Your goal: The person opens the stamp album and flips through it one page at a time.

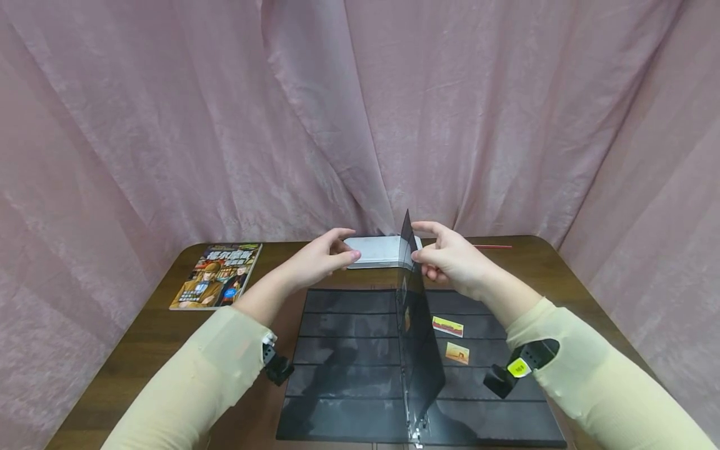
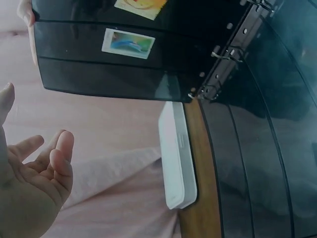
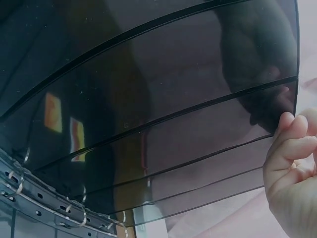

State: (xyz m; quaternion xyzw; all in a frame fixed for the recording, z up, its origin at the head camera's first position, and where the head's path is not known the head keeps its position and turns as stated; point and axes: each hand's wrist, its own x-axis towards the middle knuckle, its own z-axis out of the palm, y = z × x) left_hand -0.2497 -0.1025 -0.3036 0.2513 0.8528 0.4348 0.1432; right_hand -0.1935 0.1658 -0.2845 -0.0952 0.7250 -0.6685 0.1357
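An open stamp album [image 1: 349, 378] with black pocket pages lies in front of me. My right hand [image 1: 452, 261] pinches the far outer edge of one page [image 1: 420, 350], which stands nearly upright from the ring binding [image 2: 230, 54]. On the raised page's left face are a colourful stamp [image 2: 130, 43] and part of a yellow one [image 2: 141, 6]. Two stamps, one red and yellow [image 1: 448, 326] and one orange [image 1: 457, 353], sit on the page lying at right. To the left of the raised page, my left hand [image 1: 317, 259] hovers empty, its thumb and fingers apart.
Behind the album is a white box [image 1: 374, 250], partly hidden by the raised page. An illustrated book [image 1: 216, 276] lies on the wooden table [image 1: 132, 337] at left. A thin red stick [image 1: 495, 246] rests at the back right. Pink curtains [image 1: 225, 125] surround the table.
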